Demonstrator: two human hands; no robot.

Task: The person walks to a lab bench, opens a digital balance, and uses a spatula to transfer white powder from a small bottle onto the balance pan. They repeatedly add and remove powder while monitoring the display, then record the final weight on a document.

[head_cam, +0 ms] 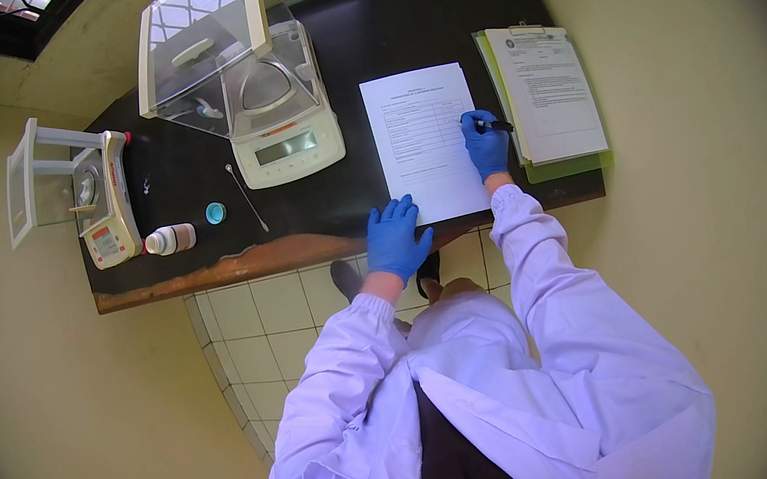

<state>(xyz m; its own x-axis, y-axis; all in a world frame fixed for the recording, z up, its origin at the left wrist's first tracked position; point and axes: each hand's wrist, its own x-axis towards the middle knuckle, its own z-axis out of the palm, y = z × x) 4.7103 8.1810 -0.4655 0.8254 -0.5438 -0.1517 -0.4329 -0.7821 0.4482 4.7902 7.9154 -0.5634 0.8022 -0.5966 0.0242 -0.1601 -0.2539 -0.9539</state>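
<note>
A printed sheet of paper (431, 182) with a table on it lies before me on the black bench. My right hand (487, 146), in a blue glove, grips a black pen (497, 125) at the sheet's right edge, its writing end by the table's right column. My left hand (397, 241), gloved in blue too, rests with its fingers spread over the bench edge and the sheet's lower left corner. It holds nothing. Just right of my right hand is a clipboard (526, 156) carrying printed pages (559, 126).
An analytical balance (288, 149) with a glass draft shield stands left of the sheet; a smaller balance (106, 244) is at the far left. Between them lie a white bottle (170, 239) on its side, a blue cap (215, 213) and a metal spatula (246, 198). The bench's front edge (265, 256) is chipped.
</note>
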